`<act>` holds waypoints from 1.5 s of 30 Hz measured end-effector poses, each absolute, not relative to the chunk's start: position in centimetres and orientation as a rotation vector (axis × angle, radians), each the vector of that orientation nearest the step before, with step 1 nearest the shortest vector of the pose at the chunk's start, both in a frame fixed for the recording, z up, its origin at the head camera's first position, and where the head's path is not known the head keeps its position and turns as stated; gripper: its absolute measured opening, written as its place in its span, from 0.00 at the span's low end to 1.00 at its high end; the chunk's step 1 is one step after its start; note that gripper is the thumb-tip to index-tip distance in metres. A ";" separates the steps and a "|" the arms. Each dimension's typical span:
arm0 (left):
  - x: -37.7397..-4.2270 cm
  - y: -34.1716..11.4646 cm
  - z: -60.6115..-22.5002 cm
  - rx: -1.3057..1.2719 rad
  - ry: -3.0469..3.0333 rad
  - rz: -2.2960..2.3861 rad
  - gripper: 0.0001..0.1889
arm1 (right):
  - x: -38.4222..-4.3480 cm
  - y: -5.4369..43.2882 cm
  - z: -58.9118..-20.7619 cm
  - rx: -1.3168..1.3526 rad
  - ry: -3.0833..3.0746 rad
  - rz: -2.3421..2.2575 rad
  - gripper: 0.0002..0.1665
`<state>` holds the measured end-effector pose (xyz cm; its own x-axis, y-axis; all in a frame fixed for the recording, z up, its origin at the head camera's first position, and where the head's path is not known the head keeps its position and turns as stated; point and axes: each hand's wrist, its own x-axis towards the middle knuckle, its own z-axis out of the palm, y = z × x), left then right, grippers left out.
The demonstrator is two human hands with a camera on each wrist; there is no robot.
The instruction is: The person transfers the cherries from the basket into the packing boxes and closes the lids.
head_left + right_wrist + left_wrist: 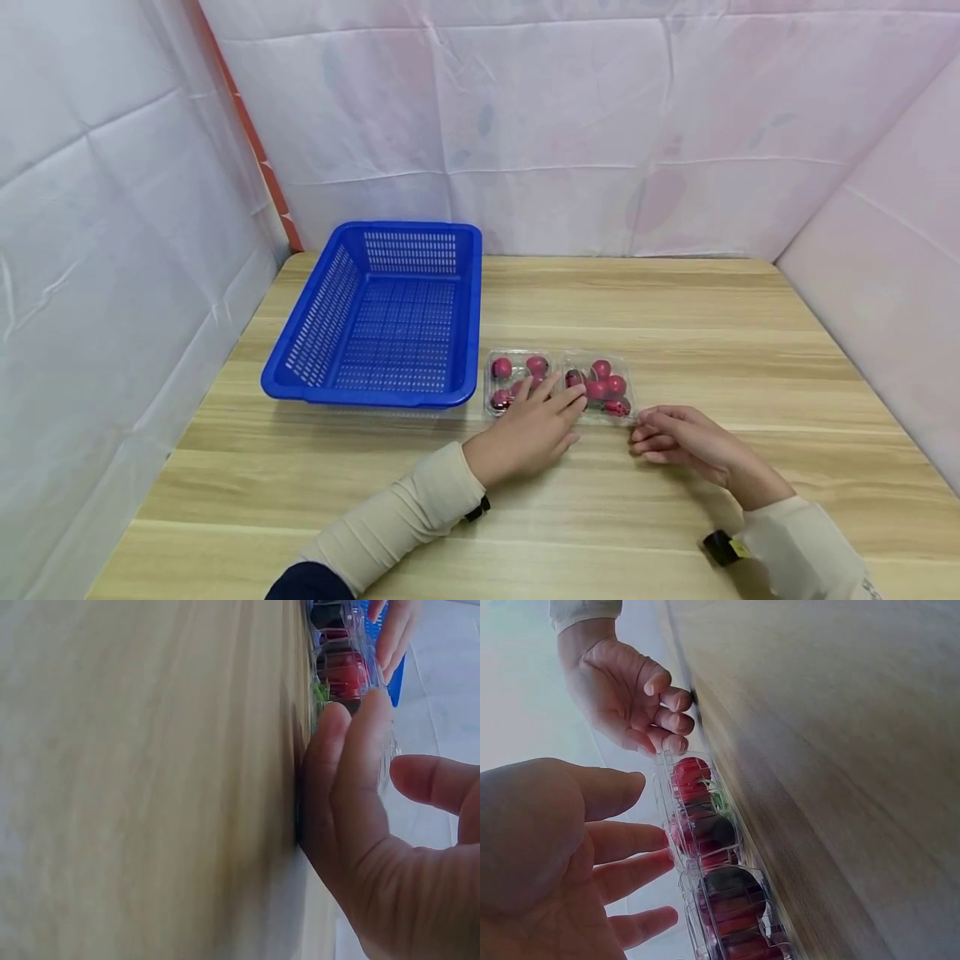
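Observation:
Two clear plastic boxes sit side by side, the left box (489,390) and the right box (628,385). Inside are several small round red pieces (600,368), some with dark patches; a bit of green shows among them in the left wrist view. My left hand (528,433) lies palm down over the place where the boxes meet, fingers spread and fairly straight, fingertips on the lids. At the right box's near right corner, my right hand (693,442) pinches the clear edge between thumb (424,780) and bent fingers (360,780).
A blue perforated basket (477,333) stands just left of the boxes, with nothing in it. Under everything is a wood-grain table (675,308). Pale cloth (555,125) hangs behind the table and at both sides.

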<state>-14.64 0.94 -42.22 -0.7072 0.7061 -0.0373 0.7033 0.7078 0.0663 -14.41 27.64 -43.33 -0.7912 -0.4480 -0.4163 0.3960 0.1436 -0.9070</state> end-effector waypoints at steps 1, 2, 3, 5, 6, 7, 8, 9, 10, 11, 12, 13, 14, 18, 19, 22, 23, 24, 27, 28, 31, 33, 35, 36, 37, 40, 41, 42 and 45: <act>-14.6 1.0 -42.2 1.175 2.847 0.071 0.27 | -14.4 27.6 -43.4 -0.045 1.783 -1.727 0.16; -14.6 1.0 -42.2 1.174 2.846 0.070 0.27 | -14.4 27.6 -43.5 -0.038 1.772 -1.738 0.15; -14.6 1.0 -42.2 1.173 2.845 0.067 0.27 | -14.4 27.7 -43.6 -0.033 1.760 -1.751 0.14; -14.5 1.0 -42.1 1.170 2.841 0.069 0.27 | -14.4 27.7 -43.7 -0.026 1.728 -1.785 0.13; -14.5 1.0 -42.1 1.169 2.840 0.068 0.27 | -14.3 27.8 -43.7 -0.027 1.711 -1.801 0.13; -14.5 1.0 -42.1 1.169 2.839 0.068 0.27 | -14.3 27.8 -43.8 -0.031 1.691 -1.817 0.12; -14.4 1.0 -42.1 1.169 2.838 0.067 0.27 | -14.3 27.8 -43.8 -0.035 1.670 -1.833 0.11; -14.4 1.0 -42.1 1.170 2.837 0.066 0.27 | -14.2 27.9 -43.8 -0.041 1.647 -1.849 0.11; -14.4 1.0 -42.1 1.170 2.835 0.068 0.27 | -14.2 27.9 -43.8 -0.046 1.625 -1.864 0.11; -14.4 1.0 -42.2 1.170 2.834 0.068 0.27 | -14.2 27.9 -43.9 -0.051 1.606 -1.876 0.11; -14.5 1.1 -42.2 1.172 2.833 0.066 0.27 | -14.2 28.0 -43.9 -0.057 1.588 -1.887 0.11; -14.5 1.1 -42.3 1.173 2.830 0.073 0.27 | -14.2 28.0 -43.9 -0.063 1.572 -1.897 0.11; -14.5 1.1 -42.3 1.174 2.829 0.079 0.27 | -14.2 28.0 -44.0 -0.068 1.561 -1.904 0.11; -14.6 0.9 -42.4 1.211 2.844 0.179 0.27 | -14.1 28.3 -44.1 -0.083 1.539 -1.898 0.11; -14.5 0.8 -42.4 1.218 2.848 0.253 0.26 | -14.0 28.3 -44.1 -0.087 1.538 -1.890 0.11; -14.1 0.4 -42.2 1.214 2.843 0.542 0.22 | -13.8 28.7 -44.1 -0.099 1.544 -1.860 0.11; -13.9 0.3 -42.1 1.205 2.828 0.648 0.20 | -13.7 28.8 -44.0 -0.095 1.551 -1.847 0.12; -13.7 0.1 -42.1 1.190 2.807 0.737 0.17 | -13.5 28.9 -44.0 -0.093 1.558 -1.834 0.12; -13.2 -0.1 -42.1 1.099 2.725 0.896 0.12 | -13.2 29.2 -43.9 -0.101 1.576 -1.799 0.12; -13.2 -0.1 -42.3 1.064 2.699 0.916 0.12 | -13.0 29.3 -43.9 -0.102 1.577 -1.787 0.12; -13.1 0.0 -43.1 0.920 2.604 0.972 0.13 | -12.8 29.4 -43.9 -0.119 1.564 -1.773 0.12; -13.2 0.2 -43.8 0.821 2.515 1.043 0.15 | -12.6 29.5 -43.8 -0.131 1.552 -1.770 0.12; -13.4 0.5 -44.5 0.708 2.397 1.156 0.17 | -12.5 29.4 -43.9 -0.146 1.543 -1.766 0.12; -13.5 0.6 -44.8 0.654 2.330 1.221 0.17 | -12.5 29.4 -43.9 -0.152 1.540 -1.764 0.12; -13.5 0.7 -45.0 0.602 2.265 1.284 0.17 | -12.4 29.4 -43.9 -0.158 1.538 -1.762 0.12; -13.6 1.0 -45.6 0.472 2.110 1.456 0.14 | -12.3 29.3 -44.0 -0.164 1.536 -1.757 0.12; -13.7 1.1 -45.7 0.448 2.077 1.495 0.13 | -12.3 29.2 -44.0 -0.163 1.536 -1.757 0.12; -13.7 1.2 -45.7 0.430 2.047 1.529 0.13 | -12.2 29.2 -44.0 -0.164 1.535 -1.757 0.12; -13.6 1.4 -45.7 0.381 1.968 1.604 0.12 | -12.2 29.2 -43.9 -0.177 1.523 -1.756 0.12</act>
